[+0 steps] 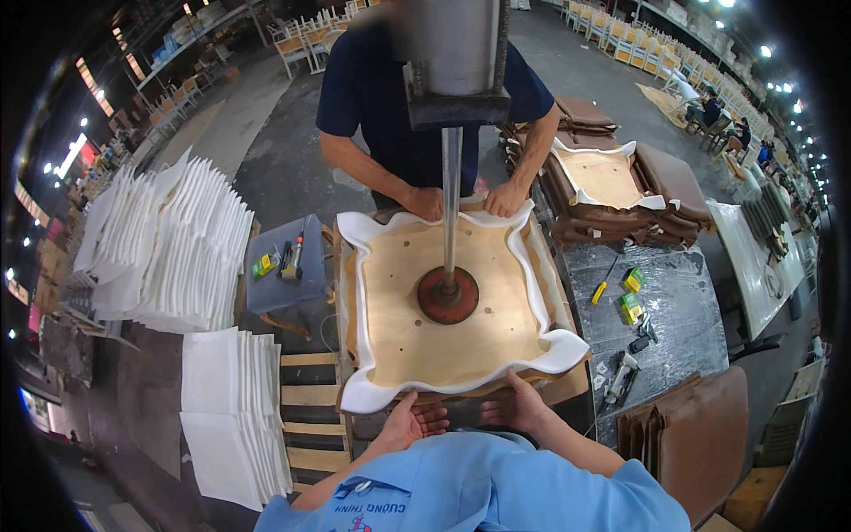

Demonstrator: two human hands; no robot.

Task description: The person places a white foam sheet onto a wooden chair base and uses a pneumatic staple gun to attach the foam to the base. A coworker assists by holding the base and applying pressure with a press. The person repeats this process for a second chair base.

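Note:
A square plywood seat board (pixel 390 301) lies with white foam padding (pixel 461 383) curling up around its edges. Some brown cover material (pixel 567 362) shows under the foam. On the middle of the board rests the round red foot (pixel 448 295) of a vertical press rod (pixel 452 195). My left hand (pixel 415 422) is at the near edge, fingers stretched out below it and thumb up against the rim. My right hand (pixel 517 406) mirrors it a little to the right, fingers extended and thumb at the edge. Neither hand is closed around anything.
Opposite me, a co-worker's hands (pixel 465 202) press the far edge. White foam sheets (pixel 177 239) are stacked at left, beside a blue stool (pixel 288 266) with tools. At right, a plastic-covered table (pixel 674 310) carries a screwdriver, small boxes and a staple gun (pixel 623 377); brown seat covers (pixel 700 426) lie nearby.

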